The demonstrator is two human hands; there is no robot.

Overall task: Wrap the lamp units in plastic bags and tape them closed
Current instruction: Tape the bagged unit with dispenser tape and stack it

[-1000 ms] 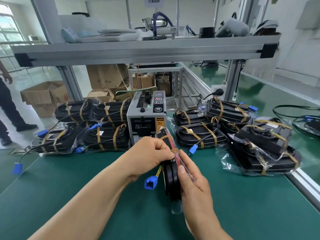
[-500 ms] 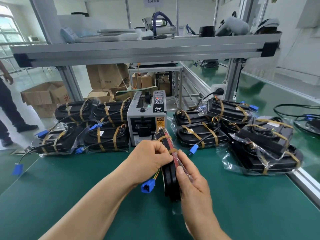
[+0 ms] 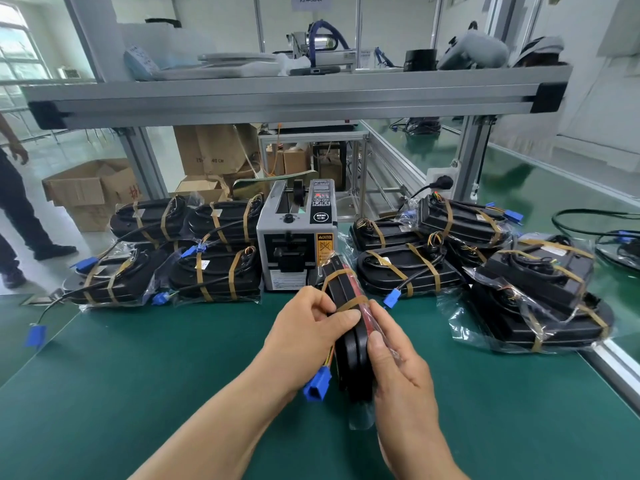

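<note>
Black lamp unit (image 3: 351,358), on edge at centre, gripped by left hand (image 3: 301,337) and right hand (image 3: 401,375); its bag is hard to make out. Green mat (image 3: 138,375); tape dispenser (image 3: 294,244) at 12 o'clock.

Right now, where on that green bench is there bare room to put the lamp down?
Bare green mat lies in front of the left pile of bagged lamps, and in front of the right pile beside the rail. The back row flanking the tape dispenser is crowded.
</note>
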